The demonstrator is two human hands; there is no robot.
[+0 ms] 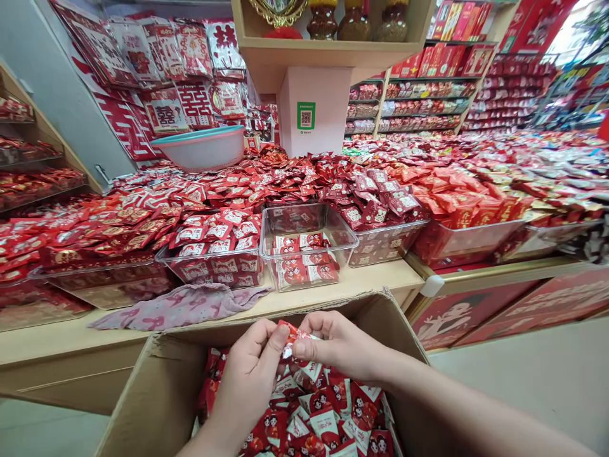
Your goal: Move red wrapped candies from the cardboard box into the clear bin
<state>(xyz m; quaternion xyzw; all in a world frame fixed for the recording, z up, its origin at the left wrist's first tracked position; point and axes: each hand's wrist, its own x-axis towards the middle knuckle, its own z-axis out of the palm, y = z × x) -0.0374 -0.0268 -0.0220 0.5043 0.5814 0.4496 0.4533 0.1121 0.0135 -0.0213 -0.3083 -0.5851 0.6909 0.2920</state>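
Between my two hands is a small red and white candy packet (291, 337), pinched at both sides. My left hand (254, 365) has its thumb and fingers closed on the packet's left part. From the other side, my right hand (337, 346) grips it with thumb and bent fingers, so much of the packet is covered. Both hands are over an open cardboard box (147, 393) filled with loose candy packets (326, 422) in red and white. Just beyond the box stands a clear plastic bin (309, 251), holding a few rows of similar packets low inside.
Heaped bins of red packets flank it, including a red-and-white one (216, 247) and a maroon one (380, 216). A pink patterned cloth (185, 308) lies on the counter edge. Behind are a white and blue basin (204, 149) and a pillar with a QR sign (306, 117).
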